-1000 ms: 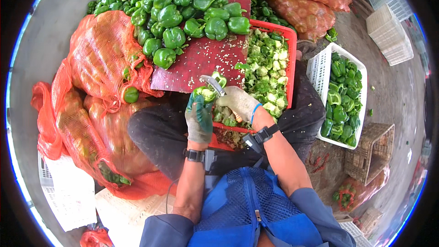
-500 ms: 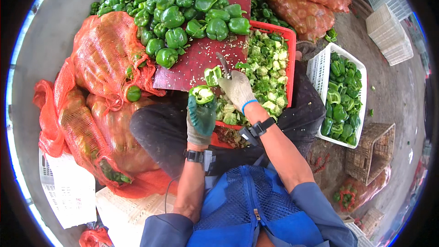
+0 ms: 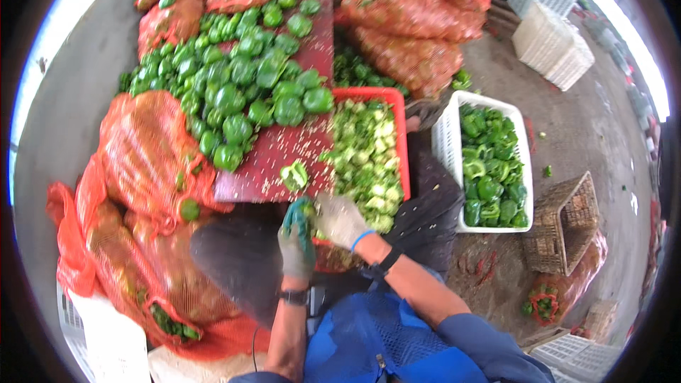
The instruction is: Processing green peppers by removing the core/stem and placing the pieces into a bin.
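My left hand (image 3: 296,241), in a grey and green glove, is closed on a green pepper (image 3: 306,208) at the near edge of the dark red cutting board (image 3: 280,159). My right hand (image 3: 340,218), in a pale glove, is curled shut right beside it, touching the pepper. The knife it held earlier is hidden in the fist. A cut pepper half (image 3: 294,174) lies on the board just beyond my hands. Whole green peppers (image 3: 234,81) are heaped on the far part of the board.
A red crate (image 3: 401,135) of cut pepper pieces stands right of the board. Further right are a white crate (image 3: 447,142) of peppers and a wicker basket (image 3: 564,223). Orange mesh sacks (image 3: 145,163) of peppers lie on the left and at the back.
My right hand swung the knife out over the board, then came back against my left hand. A cut pepper half now lies on the board.
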Tool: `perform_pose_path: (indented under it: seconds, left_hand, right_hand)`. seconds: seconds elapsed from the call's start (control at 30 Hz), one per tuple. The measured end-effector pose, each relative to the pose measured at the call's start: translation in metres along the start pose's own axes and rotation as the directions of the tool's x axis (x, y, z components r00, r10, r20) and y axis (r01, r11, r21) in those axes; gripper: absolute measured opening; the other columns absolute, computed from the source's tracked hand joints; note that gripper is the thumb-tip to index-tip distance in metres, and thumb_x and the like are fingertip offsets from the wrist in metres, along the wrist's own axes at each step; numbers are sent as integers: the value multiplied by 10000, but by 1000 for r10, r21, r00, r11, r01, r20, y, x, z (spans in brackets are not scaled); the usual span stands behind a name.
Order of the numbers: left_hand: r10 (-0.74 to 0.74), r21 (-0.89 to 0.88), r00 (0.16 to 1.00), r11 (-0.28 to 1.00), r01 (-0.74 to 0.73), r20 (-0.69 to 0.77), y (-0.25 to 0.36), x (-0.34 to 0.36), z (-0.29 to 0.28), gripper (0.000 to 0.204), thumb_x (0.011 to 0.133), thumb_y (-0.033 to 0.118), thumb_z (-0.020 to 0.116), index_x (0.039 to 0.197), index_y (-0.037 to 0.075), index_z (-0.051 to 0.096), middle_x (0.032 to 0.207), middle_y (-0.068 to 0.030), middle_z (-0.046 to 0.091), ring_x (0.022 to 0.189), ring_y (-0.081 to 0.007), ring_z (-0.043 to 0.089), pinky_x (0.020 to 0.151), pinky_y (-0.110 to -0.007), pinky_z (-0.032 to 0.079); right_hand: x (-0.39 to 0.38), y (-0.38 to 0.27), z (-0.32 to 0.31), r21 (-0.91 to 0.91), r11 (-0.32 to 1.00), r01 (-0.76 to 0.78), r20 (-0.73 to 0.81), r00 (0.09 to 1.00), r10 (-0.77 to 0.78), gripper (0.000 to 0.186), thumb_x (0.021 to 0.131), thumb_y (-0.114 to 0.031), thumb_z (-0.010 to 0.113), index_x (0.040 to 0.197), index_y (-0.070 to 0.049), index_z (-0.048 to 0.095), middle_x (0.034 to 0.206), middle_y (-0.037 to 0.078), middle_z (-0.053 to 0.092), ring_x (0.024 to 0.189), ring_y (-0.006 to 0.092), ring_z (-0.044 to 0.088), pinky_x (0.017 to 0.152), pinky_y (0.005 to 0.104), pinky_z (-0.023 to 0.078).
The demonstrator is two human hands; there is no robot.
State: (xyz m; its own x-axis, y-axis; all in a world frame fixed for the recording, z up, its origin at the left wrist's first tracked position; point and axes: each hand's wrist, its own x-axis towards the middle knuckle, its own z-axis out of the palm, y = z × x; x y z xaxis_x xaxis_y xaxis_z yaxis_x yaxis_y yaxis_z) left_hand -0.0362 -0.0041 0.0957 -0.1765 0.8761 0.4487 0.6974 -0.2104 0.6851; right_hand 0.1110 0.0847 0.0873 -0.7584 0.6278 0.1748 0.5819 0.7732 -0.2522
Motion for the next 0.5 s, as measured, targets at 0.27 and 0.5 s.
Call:
perform_pose_path:
  seconds: [0.27, 0.5]
  left_hand:
    - [-634, -677, 760, 495, 544, 147, 34, -14, 31, 309, 1130, 168, 593, 1346, -17, 714, 1022, 0, 704, 831, -72, 615, 624, -248, 479]
    - [-633, -741, 766, 462, 488, 110, 27, -19, 57, 220, 1086, 119, 674, 1242, -17, 750, 978, -16, 720, 757, -69, 599, 617, -252, 464]
  right_hand:
    - [-30, -9, 16, 272, 938, -215, -149, 953, 262, 285, 849, -108, 714, 1075, 53, 651, 947, 231, 688, 866, 431, 710, 768, 535, 568]
    - [-47, -4, 15, 379, 880, -287, -193, 905, 378, 307, 894, -112, 679, 1148, 44, 608, 824, 258, 721, 824, 476, 742, 733, 551, 589]
